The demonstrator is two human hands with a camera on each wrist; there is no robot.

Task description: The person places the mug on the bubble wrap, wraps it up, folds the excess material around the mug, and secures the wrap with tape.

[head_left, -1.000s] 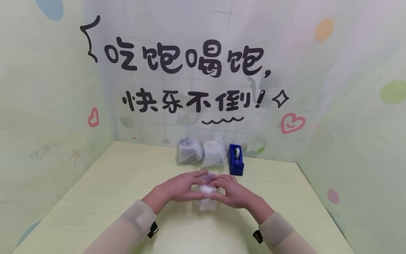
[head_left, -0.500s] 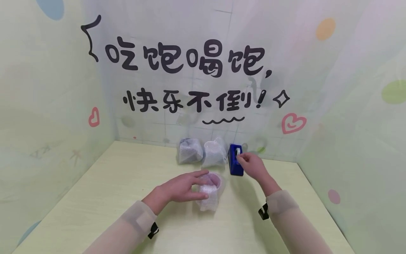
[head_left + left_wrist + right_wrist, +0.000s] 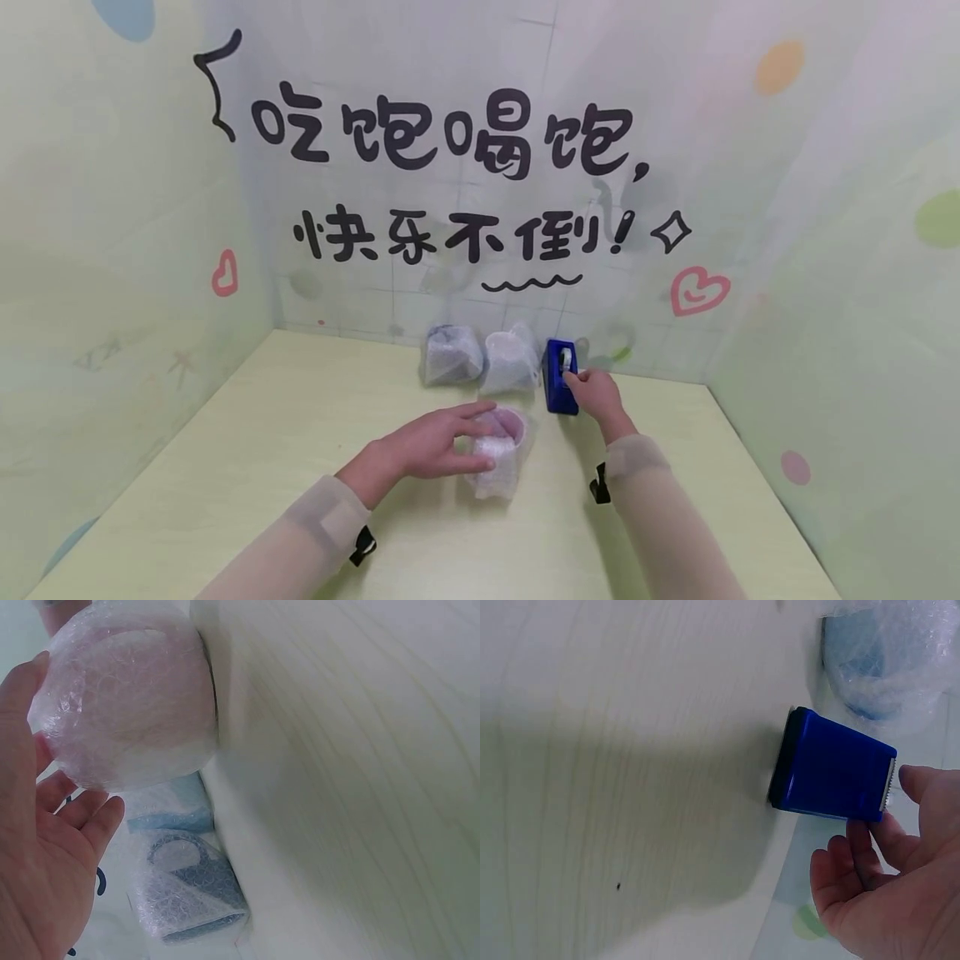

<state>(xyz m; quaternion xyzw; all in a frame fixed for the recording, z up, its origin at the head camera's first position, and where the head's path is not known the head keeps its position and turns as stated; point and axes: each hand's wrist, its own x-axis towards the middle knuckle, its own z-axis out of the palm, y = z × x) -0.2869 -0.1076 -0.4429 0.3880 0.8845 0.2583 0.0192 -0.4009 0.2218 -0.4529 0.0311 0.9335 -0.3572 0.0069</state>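
Note:
A pink cup in bubble wrap lies on the table, its round mouth facing away from me. My left hand holds its left side, thumb near and fingers over the far side; the left wrist view shows the wrapped cup large beside the palm. Right of it stands a blue tape dispenser with a roll of tape. My right hand pinches at the tape's end by the toothed cutter; the clear strip itself hardly shows in the right wrist view.
Two more bubble-wrapped items, one greyish and one whitish, stand against the back wall, left of the dispenser. Printed fabric walls enclose the pale wooden table at the back and both sides.
My right hand has left the wrapped cup and gone up and right to the tape dispenser, where it now works at the cutter end. The left hand has stayed on the cup.

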